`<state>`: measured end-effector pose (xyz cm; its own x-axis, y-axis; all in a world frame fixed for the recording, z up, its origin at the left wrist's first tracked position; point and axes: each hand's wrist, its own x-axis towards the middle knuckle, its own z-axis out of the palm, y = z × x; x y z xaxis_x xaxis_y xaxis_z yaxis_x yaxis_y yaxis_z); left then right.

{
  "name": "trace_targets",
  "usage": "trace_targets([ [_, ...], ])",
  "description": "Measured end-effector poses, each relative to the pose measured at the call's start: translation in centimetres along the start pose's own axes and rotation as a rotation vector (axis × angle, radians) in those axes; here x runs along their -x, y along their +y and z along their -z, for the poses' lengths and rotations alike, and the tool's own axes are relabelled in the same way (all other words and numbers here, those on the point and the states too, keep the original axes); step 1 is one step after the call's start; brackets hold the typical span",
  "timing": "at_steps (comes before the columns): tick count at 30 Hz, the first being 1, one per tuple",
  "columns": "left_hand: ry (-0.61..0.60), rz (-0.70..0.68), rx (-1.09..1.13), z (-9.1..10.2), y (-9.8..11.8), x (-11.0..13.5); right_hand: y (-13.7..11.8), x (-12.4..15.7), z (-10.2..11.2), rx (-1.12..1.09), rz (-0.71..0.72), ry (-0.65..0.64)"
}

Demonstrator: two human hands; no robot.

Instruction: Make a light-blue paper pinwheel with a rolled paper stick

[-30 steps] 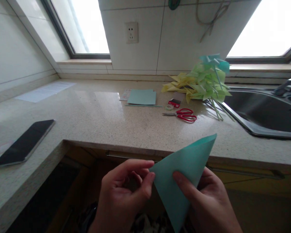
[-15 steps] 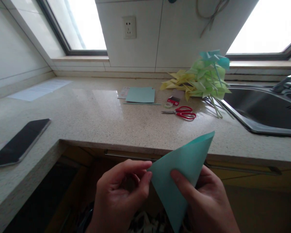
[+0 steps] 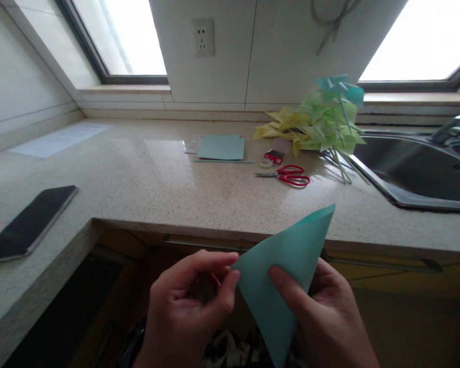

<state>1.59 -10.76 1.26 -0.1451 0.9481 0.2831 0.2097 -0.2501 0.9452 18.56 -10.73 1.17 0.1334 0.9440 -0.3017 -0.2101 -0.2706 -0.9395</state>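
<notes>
A light teal sheet of paper [image 3: 287,250], folded over into a triangle, is held up in front of the counter's edge. My right hand [image 3: 325,312] grips it with the thumb flat on its front face, the other fingers mostly hidden behind. At the paper's left corner, the thumb and index fingertip of my left hand [image 3: 199,301] close around the tip. The folded layers stand slightly apart along the upper edge. Beyond the paper, red-handled scissors [image 3: 287,175] lie on the counter, beside a small roll of tape [image 3: 266,163] and a red and black box [image 3: 274,156].
More teal paper sheets [image 3: 221,147] lie stacked at the back, a thin stick [image 3: 224,161] before them. Yellow, green and blue paper pinwheels [image 3: 325,120] are heaped by the sink [image 3: 417,168]. A phone [image 3: 32,222] and printed papers [image 3: 61,139] occupy the left.
The view has tilted down slightly. Both hands keep their hold, and the paper's top tip has moved a little to the left and up.
</notes>
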Motion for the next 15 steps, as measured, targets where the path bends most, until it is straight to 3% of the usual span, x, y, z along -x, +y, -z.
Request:
trace_targets([
  [15, -0.269, -0.022, 0.065, 2.3, -0.9, -0.5, 0.9, -0.5, 1.3, -0.082, -0.134, -0.149],
])
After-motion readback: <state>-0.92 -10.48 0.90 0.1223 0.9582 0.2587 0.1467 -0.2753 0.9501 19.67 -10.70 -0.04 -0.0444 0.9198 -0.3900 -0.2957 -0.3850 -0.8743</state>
